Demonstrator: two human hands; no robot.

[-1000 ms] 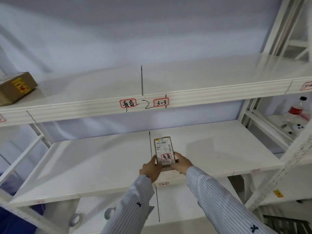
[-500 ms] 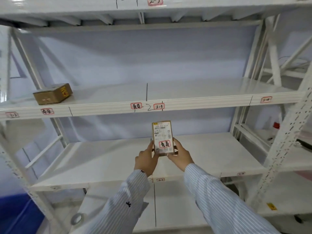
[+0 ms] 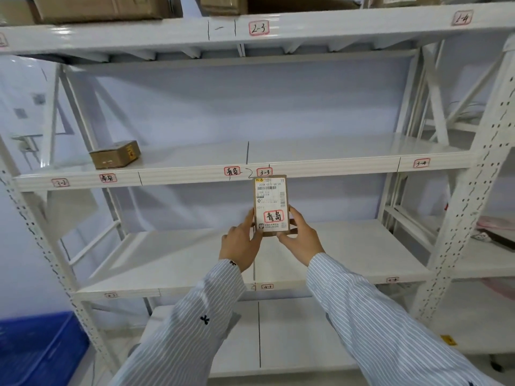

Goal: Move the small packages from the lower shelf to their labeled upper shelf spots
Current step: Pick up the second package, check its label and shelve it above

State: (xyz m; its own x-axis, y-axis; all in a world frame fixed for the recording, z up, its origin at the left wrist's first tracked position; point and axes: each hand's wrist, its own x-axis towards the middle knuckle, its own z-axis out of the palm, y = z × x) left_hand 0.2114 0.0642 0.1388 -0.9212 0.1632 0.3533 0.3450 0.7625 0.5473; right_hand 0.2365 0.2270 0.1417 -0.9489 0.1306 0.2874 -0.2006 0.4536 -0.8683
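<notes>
A small brown package with a white shipping label and a red-framed handwritten tag is held upright in the air, its top just under the upper shelf edge. My left hand grips its lower left side and my right hand grips its lower right side. On that shelf edge, directly above the package, sit a red-framed handwritten label and a "3-3" label. The lower shelf lies behind and below my hands.
Another small brown box rests on the upper shelf at the left, above the "3-2" label. Large cartons stand on the top shelf. White perforated uprights frame the bay. A blue bin sits at the lower left.
Both hands have lifted the package from just above the lower shelf up to the edge of the upper shelf. The view has tilted upward, bringing the top shelf into sight.
</notes>
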